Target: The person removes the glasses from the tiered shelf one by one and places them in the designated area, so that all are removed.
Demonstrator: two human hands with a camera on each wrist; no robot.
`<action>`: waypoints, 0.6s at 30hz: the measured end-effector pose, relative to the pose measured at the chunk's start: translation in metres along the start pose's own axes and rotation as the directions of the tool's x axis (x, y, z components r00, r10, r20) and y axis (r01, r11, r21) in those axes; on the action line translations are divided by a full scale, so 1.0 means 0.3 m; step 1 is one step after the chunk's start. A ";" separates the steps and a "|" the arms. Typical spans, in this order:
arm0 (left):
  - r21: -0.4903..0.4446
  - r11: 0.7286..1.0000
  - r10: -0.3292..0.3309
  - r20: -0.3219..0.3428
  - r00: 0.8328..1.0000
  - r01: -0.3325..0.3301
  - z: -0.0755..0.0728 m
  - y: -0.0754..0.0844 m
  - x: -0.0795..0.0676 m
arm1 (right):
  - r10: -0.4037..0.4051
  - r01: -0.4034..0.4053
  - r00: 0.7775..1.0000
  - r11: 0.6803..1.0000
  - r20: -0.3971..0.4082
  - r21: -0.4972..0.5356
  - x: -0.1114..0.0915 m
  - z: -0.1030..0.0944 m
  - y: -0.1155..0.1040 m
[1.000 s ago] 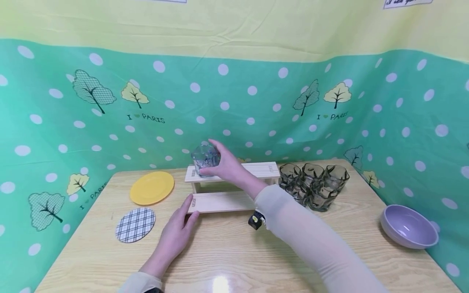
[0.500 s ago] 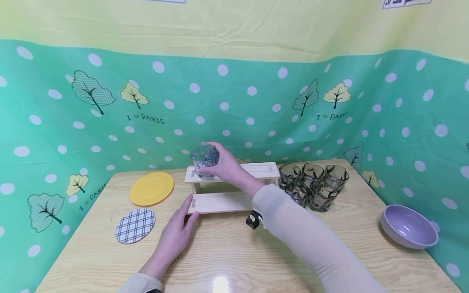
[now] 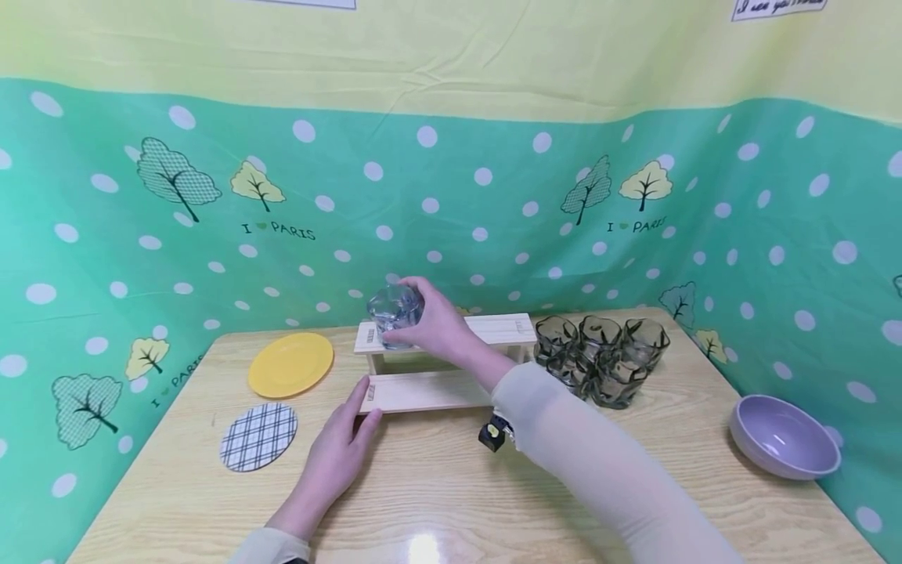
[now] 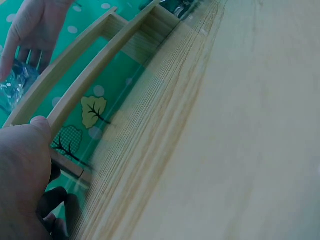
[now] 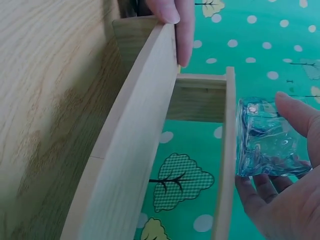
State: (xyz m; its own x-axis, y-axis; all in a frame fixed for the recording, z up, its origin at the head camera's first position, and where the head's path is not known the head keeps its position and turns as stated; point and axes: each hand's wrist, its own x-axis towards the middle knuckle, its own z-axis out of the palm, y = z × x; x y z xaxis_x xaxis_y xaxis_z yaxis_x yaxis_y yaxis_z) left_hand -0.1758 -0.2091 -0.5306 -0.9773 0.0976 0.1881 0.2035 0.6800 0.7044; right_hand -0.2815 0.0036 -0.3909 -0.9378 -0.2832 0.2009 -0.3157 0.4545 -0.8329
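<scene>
A two-tier wooden rack [image 3: 423, 390] stands at the back middle of the table. My right hand [image 3: 442, 327] grips a clear, bluish drinking glass [image 3: 391, 307] at the left end of the upper tier, thumb in front and fingers behind. In the right wrist view, the base of the glass [image 5: 265, 140] is right at the upper board, between the thumb and fingers of the right hand [image 5: 290, 205]. My left hand [image 3: 337, 453] holds the left end of the lower tier. The left wrist view shows its thumb [image 4: 40, 125] over the board's edge.
Several smoky, wavy drinking glasses [image 3: 613, 380] stand close together right of the rack. A purple bowl [image 3: 782, 439] sits near the right edge. On the left lie a yellow plate [image 3: 291, 365] and a checked round coaster [image 3: 258, 437]. A patterned cloth [image 3: 423, 180] hangs behind.
My right hand and the clear glass have come down very slightly at the upper tier's left end. The left hand keeps its place on the rack.
</scene>
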 end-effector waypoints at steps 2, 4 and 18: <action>-0.001 1.000 -0.002 0.003 1.000 0.002 0.001 0.001 0.000 | 0.001 -0.001 1.000 1.000 -0.005 -0.005 -0.013 -0.012 -0.007; -0.002 1.000 -0.006 0.007 1.000 0.006 0.003 0.001 0.000 | 0.005 -0.006 1.000 1.000 -0.012 -0.012 -0.029 -0.027 -0.014; -0.007 1.000 0.008 0.004 1.000 -0.008 0.002 -0.007 0.001 | 0.046 -0.046 0.997 0.999 -0.059 -0.006 -0.177 -0.195 -0.033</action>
State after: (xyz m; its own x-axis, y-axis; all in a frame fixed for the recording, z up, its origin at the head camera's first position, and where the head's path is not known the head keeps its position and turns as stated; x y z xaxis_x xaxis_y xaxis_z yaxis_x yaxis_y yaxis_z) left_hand -0.1766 -0.2100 -0.5324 -0.9759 0.1059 0.1909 0.2116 0.6740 0.7077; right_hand -0.2371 0.0633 -0.3631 -0.9581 -0.2115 0.1930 -0.2730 0.4720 -0.8383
